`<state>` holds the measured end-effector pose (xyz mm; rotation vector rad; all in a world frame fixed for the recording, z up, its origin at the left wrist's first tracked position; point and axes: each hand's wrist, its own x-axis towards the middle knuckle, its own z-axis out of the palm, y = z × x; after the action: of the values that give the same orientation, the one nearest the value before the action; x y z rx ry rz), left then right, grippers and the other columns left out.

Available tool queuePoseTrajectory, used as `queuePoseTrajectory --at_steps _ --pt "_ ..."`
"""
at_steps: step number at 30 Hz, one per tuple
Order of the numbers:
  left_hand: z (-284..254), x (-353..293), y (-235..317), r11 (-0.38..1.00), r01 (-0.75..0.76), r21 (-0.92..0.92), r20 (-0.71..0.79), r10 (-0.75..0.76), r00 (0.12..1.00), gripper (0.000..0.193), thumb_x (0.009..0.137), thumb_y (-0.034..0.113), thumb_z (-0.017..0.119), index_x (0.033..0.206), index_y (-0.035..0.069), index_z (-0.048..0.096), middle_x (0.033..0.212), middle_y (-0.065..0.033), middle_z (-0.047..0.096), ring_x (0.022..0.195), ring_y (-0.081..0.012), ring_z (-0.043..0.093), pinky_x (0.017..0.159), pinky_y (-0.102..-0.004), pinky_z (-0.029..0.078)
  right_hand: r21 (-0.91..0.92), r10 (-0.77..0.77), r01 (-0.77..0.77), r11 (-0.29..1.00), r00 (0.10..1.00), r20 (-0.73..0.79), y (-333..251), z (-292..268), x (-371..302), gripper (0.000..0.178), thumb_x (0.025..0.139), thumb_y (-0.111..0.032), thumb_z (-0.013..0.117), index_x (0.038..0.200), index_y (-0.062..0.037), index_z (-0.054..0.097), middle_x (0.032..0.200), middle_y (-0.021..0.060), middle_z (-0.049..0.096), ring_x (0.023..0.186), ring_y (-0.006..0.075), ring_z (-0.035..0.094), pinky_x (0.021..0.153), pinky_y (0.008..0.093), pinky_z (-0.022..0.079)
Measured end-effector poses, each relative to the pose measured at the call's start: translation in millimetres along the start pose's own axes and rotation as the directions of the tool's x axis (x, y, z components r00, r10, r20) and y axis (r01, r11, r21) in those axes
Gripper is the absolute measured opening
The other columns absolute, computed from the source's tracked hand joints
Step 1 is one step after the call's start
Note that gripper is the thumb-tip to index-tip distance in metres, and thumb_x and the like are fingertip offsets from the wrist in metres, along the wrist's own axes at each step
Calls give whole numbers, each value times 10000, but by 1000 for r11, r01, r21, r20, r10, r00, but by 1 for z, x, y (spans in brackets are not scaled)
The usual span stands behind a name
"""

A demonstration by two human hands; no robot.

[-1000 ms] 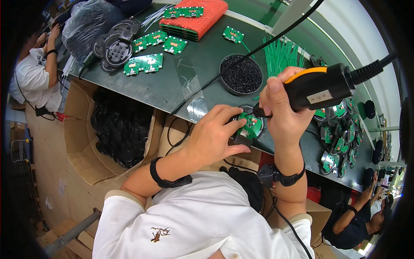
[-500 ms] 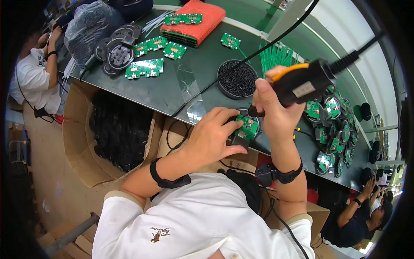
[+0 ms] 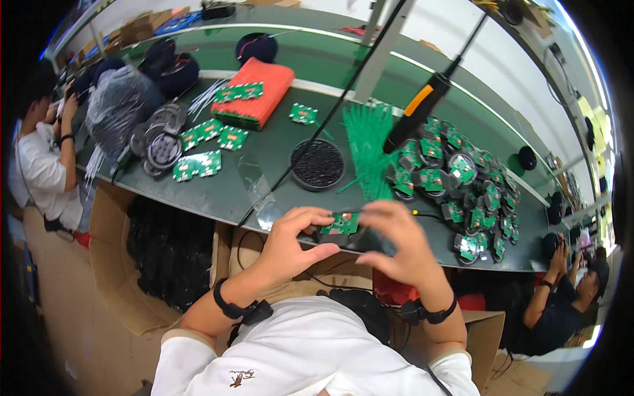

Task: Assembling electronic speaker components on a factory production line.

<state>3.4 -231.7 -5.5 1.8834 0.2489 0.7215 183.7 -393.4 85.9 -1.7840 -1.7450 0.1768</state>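
Observation:
At the front edge of the table, a green circuit board (image 3: 339, 224) sits in a round black housing. My left hand (image 3: 290, 241) grips this housing at its left side, fingers on the far edge and thumb on the near one. Curved around the right side, my right hand (image 3: 401, 243) is open, thumb and fingers apart and slightly blurred; whether its fingertips touch the housing I cannot tell. A black and orange electric screwdriver (image 3: 417, 113) hangs from its cord beyond my right hand. Past the board stands a round dish of small black screws (image 3: 317, 164).
Many housings with boards (image 3: 462, 171) are piled at right. Green cable ties (image 3: 367, 142) lie beside the dish. Loose boards (image 3: 198, 165) and a red foam-wrapped stack (image 3: 264, 89) are at left. A cardboard box (image 3: 112, 264) of black parts stands below the table. Other people sit at both sides.
My right hand has let go of the electric screwdriver, which now hangs farther off. It has come down beside the housing. The view has shifted, showing more of the table's far side.

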Motion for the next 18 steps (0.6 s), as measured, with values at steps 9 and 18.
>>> queuePoseTrajectory --at_steps 9,18 --pt "15 24 11 993 111 -51 115 -104 988 313 925 126 669 1206 -12 667 1083 -101 718 957 -162 677 816 -286 526 531 669 -430 730 607 -428 54 -77 -79 219 911 -62 747 1086 39 663 849 32 691 658 98 634 593 247 507" --pt "26 21 -4 981 -44 190 -2 45 999 97 830 22 728 926 6 715 830 -105 677 688 -210 607 583 -291 459 -109 90 -310 945 565 -820 39 -125 -133 238 830 65 731 1058 -3 725 958 112 714 881 188 696 750 289 552"
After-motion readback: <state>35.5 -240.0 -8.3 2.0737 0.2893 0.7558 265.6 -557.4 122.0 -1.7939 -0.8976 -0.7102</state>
